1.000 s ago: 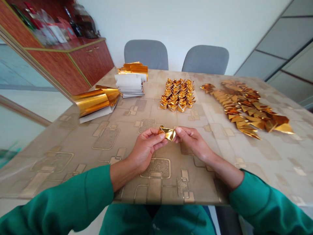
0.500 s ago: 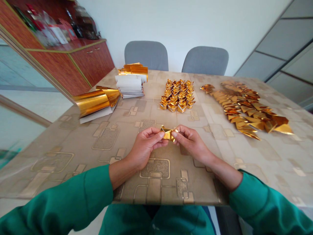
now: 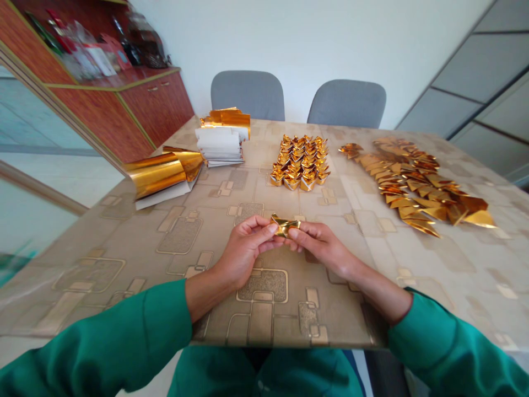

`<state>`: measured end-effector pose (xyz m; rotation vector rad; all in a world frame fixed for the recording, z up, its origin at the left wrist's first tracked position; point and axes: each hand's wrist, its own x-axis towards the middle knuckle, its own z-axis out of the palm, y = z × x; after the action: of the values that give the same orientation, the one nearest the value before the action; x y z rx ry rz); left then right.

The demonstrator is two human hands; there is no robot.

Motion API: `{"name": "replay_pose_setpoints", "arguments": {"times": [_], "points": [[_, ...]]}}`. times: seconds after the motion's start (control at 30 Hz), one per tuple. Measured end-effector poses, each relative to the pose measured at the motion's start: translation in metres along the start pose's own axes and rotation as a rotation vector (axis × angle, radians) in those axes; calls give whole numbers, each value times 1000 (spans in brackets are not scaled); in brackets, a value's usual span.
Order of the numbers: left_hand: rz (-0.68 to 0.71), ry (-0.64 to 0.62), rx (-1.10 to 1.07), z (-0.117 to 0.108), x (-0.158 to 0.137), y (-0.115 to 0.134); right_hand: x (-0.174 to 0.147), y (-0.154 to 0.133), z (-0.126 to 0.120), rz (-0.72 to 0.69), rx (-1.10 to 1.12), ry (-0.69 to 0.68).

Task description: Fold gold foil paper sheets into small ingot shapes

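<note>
Two hands meet in the head view, and both of them pinch one small gold paper piece [image 3: 284, 225]. Your left hand [image 3: 243, 251] has its thumb and fingers closed on the left end of the piece. Your right hand [image 3: 320, 245] has its fingertips closed on the right end and the near edge. So each grip is narrow and holds the same piece, which sits right between the two grips, a little above the counter [image 3: 124, 259]. It looks partly folded, with a pointed tip showing at each side, but I judge the shape is not finished.

Many pieces look done already. Past your grips, toward the chairs, a tidy block of folded gold ingots [image 3: 301, 161] stands in rows. To the right of your right grip and farther away, a long spread of flat gold triangles [image 3: 413, 182] lies on the counter. I think those are half folded and wait for more work, so a lot is left.

To the left of your left grip and well apart, a curled gold sheet [image 3: 159, 172] lies near the counter edge. Behind it sits a stack of paper sheets [image 3: 219, 144], white side up, with gold ones at the back. Two gray chairs [image 3: 248, 94] stand at the far side.
</note>
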<state>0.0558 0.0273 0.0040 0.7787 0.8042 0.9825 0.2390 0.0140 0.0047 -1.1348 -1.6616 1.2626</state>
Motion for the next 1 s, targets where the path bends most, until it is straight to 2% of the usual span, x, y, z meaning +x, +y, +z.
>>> {"name": "replay_pose_setpoints", "arguments": {"times": [0.17,0.5,0.63,0.8,1.0], "points": [[17,-26,11,1,-3,-1,1,1,2,-12,77,109],[95,3,117,1,-1,-1,0,-3,1,-63,37,59],[95,11,126,1,0,-1,1,0,3,-42,71,65],[65,-27,-22,2,0,-2,2,1,7,-99,97,253],[-42,-52,-189,5,-2,-1,-1,1,9,-208,-39,426]]}}
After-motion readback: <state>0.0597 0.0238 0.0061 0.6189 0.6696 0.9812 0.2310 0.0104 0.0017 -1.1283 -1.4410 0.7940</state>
